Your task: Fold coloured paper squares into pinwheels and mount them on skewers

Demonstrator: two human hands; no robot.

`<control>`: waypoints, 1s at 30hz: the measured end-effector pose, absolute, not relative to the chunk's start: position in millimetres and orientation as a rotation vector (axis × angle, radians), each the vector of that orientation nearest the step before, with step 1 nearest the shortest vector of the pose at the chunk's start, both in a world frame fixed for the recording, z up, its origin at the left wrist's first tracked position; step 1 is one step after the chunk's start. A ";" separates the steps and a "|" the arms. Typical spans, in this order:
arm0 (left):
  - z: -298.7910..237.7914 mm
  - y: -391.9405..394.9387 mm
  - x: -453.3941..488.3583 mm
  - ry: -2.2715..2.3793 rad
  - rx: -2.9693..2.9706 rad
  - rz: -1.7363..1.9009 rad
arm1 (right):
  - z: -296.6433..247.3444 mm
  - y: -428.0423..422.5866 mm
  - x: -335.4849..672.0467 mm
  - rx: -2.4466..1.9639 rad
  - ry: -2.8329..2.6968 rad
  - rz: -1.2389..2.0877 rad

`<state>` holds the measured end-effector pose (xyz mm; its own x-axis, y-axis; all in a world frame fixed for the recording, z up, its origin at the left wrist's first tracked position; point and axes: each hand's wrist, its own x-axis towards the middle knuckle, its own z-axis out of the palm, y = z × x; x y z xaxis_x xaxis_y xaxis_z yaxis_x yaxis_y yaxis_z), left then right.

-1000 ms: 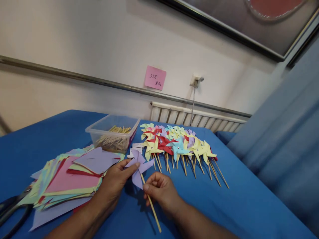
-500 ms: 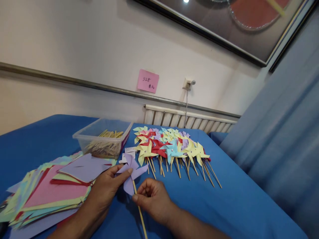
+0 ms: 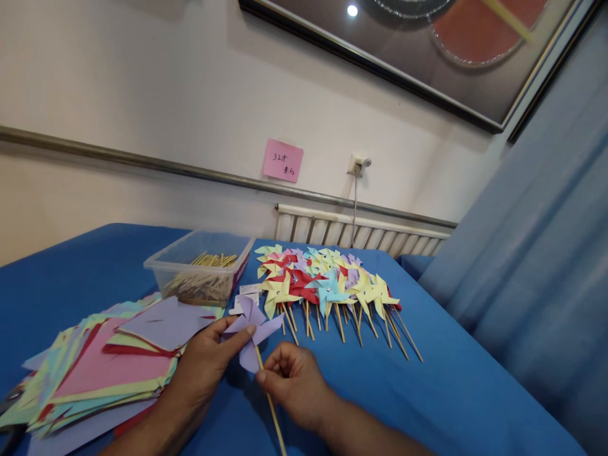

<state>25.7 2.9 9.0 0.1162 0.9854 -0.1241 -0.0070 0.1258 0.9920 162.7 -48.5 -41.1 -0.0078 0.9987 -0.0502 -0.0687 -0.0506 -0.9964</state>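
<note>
A purple paper pinwheel (image 3: 251, 310) on a thin wooden stick (image 3: 273, 415) is held above the blue table. My left hand (image 3: 213, 351) is closed on it, the thumb pressed over its centre. Lower down, my right hand (image 3: 297, 383) pinches the stick just under the paper blades with thumb and forefinger. Beneath my left forearm lies a loose pile of cut coloured paper squares (image 3: 109, 373), with purple sheets (image 3: 161, 324) on top. Beyond my hands, several finished pinwheels (image 3: 329, 288) in yellow, red, blue and purple lie in rows, sticks toward me.
A clear plastic box (image 3: 159, 263) of short wooden sticks (image 3: 209, 272) stands behind the paper pile. Small white cards (image 3: 249, 289) lie beside it. Dark scissors-like handles (image 3: 14, 405) show at the left edge. A radiator (image 3: 327, 231) and a blue curtain (image 3: 536, 253) border the table.
Both hands keep their hold on the pinwheel, almost unmoved. The whole view has shifted slightly, so things appear a little lower.
</note>
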 end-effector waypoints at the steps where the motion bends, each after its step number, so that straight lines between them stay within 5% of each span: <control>1: 9.3 2.9 25.5 1.156 1.150 1.038 | -41.1 -48.6 163.0 -1.190 -1.141 1.282; 14: 1.0 3.9 31.4 1.036 1.106 0.924 | -25.4 -32.9 198.6 -1.208 -1.039 1.043; 30: -11.1 7.5 29.7 1.032 1.087 0.777 | -53.2 -62.6 396.1 -1.672 -0.807 0.389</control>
